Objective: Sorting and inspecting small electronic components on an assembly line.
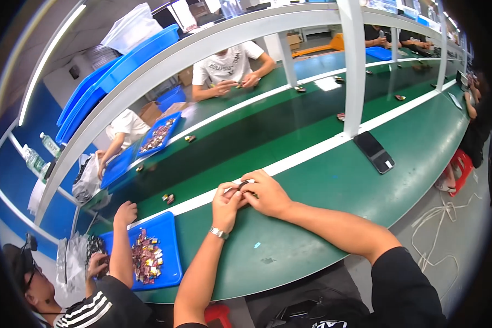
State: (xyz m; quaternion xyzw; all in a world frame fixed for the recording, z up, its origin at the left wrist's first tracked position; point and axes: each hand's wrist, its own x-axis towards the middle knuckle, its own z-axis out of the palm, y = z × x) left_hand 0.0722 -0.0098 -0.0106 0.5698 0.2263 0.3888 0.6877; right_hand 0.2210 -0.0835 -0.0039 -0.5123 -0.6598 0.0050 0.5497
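Over the white strip along the green workbench, my two hands meet around a small dark part (245, 185). My left hand (227, 203), with a metal-banded watch (219, 233) on its wrist, pinches it from the left. From the other side, the bent fingers of my right hand (269, 195) close on it. Fingers cover most of the part, and its exact kind cannot be made out. Left of my forearm is a blue tray (173, 246) with a heap of small red, yellow and silver parts (147, 257).
A black phone (374, 152) lies on the bench to my right. Beyond the white strip, a dark green conveyor belt (229, 153) carries small parts (169, 198). A white post (352, 71) rises at its near edge. A co-worker's arm (124, 240) reaches past the tray; others sit opposite.
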